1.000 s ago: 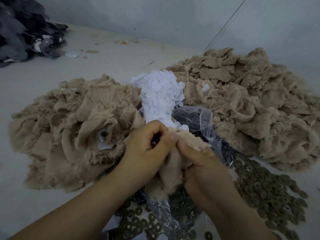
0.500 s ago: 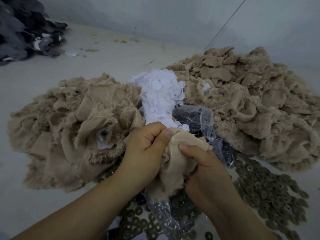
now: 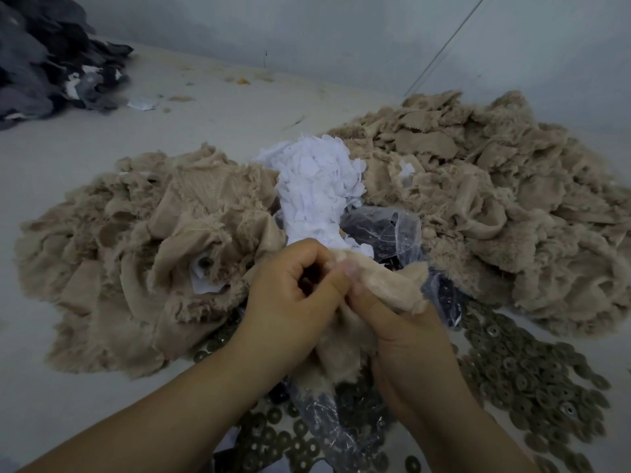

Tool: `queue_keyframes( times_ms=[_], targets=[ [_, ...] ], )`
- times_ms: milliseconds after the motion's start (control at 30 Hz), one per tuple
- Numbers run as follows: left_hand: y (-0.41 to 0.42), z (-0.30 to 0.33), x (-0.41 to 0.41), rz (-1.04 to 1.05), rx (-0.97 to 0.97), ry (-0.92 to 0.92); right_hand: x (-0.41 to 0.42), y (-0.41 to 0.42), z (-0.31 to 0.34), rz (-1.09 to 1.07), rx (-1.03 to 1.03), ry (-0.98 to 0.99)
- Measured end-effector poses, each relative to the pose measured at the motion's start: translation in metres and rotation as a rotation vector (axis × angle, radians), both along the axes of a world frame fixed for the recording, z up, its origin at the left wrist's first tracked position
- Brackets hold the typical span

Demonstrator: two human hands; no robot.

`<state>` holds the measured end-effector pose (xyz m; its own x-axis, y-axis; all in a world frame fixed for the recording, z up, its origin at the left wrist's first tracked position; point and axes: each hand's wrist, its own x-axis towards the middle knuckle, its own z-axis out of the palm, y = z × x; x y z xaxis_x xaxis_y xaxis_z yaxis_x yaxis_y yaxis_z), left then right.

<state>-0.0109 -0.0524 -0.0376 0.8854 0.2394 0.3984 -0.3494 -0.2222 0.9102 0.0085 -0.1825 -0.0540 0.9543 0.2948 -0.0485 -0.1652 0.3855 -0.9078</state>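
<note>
Left hand (image 3: 290, 302) and right hand (image 3: 406, 336) pinch the frayed beige fabric piece (image 3: 386, 285) with curled fingers (image 3: 307, 256); if the thumbs slip, it may drop among the discs (image 3: 519, 367) at 4 o'clock.

The light is dim, soft and a bit blue. Shadows are faint. There is no glare. The fingertips look blurry. The edges of the frame bend.

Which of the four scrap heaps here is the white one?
The small middle heap, wedged between the left beige heap and the right beige heap; the far-left heap is dark grey.
</note>
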Motion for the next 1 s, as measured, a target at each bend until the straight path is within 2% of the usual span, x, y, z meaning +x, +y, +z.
queue_keyframes(
  times_ms=[167, 333, 500, 633, 800, 1000],
  targets=[
    [0.001, -0.001, 0.002, 0.092, 0.107, -0.003, -0.001, 0.002, -0.003, -0.03, 0.01, 0.001],
    [-0.005, -0.005, -0.001, 0.055, -0.001, 0.039, 0.0, -0.001, -0.004, -0.035, 0.013, 0.03],
    [-0.004, -0.007, 0.0, 0.042, -0.013, 0.016, -0.001, 0.001, -0.001, -0.038, -0.013, 0.013],
    [-0.008, -0.006, -0.001, 0.037, -0.087, 0.026, -0.001, 0.002, 0.0, -0.001, 0.054, 0.099],
    [-0.014, -0.006, -0.001, 0.006, -0.173, 0.06, -0.001, 0.002, 0.001, 0.193, 0.244, 0.388],
    [-0.013, -0.008, 0.0, 0.019, -0.157, 0.085, 0.001, 0.0, -0.003, 0.181, 0.234, 0.378]
  ],
)
